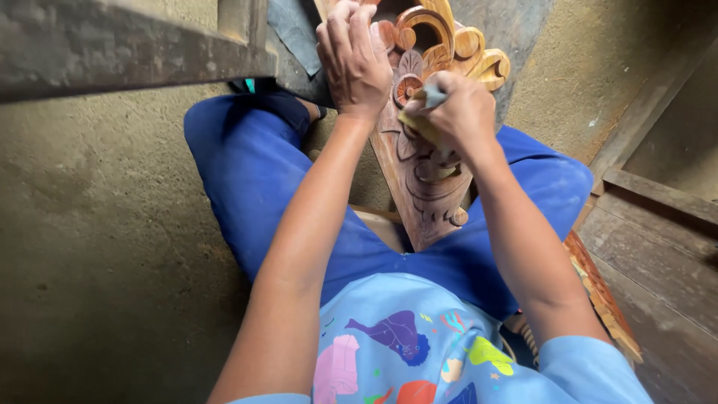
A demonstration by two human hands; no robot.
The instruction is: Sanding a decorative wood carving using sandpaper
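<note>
A carved wooden panel (428,187) with scrolls and a flower leans between my knees, its lower end resting near my lap. My left hand (351,56) lies flat over the panel's upper left part, fingers together, steadying it. My right hand (456,108) is closed around a folded piece of sandpaper (428,101), yellowish with a grey edge, pressed against the carving just below the flower. The upper scrolls (467,45) look lighter and smoother than the dark lower carving.
I sit in blue trousers (247,172) on a low seat over a rough concrete floor (97,247). A wooden beam (112,45) crosses the upper left. Wooden planks and a frame (658,217) lie at the right. A woven mat edge (602,292) shows by my right hip.
</note>
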